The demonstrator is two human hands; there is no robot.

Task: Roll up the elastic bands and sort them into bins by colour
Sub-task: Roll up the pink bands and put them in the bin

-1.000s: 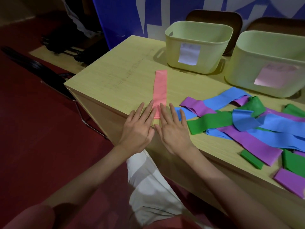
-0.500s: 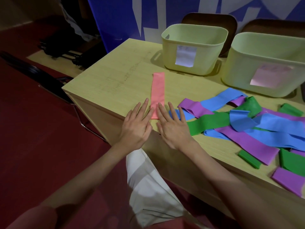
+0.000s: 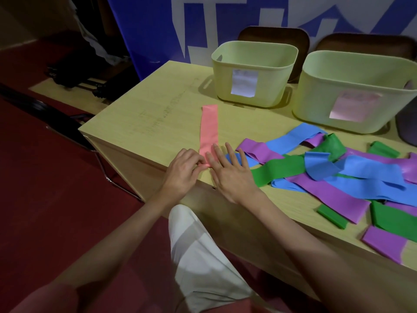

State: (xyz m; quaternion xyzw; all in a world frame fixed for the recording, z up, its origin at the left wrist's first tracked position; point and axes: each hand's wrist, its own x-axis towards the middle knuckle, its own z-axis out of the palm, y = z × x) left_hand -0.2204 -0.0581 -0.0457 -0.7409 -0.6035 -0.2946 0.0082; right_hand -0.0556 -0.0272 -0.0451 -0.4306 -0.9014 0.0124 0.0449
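Note:
A pink elastic band (image 3: 209,129) lies flat and straight on the wooden table (image 3: 144,123), running away from me. My left hand (image 3: 184,171) has its fingers curled and pinches the band's near end at the table's front edge. Beside it, my right hand (image 3: 230,170) rests flat with straight fingers on the band's near part. A tangled pile of blue (image 3: 291,138), purple (image 3: 338,197) and green (image 3: 277,169) bands lies to the right. Two pale green bins stand at the back: one with a white label (image 3: 252,73), one with a pink label (image 3: 356,91).
Folded green (image 3: 331,215) and purple (image 3: 383,242) bands lie near the table's front right edge. A dark object (image 3: 408,125) sits at the far right. Two brown chair backs (image 3: 273,37) stand behind the bins. The table's left corner drops to a red floor (image 3: 45,177).
My left hand's fingers have curled from flat to pinch the pink band's near end. My right hand stays flat beside it. The view has shifted slightly.

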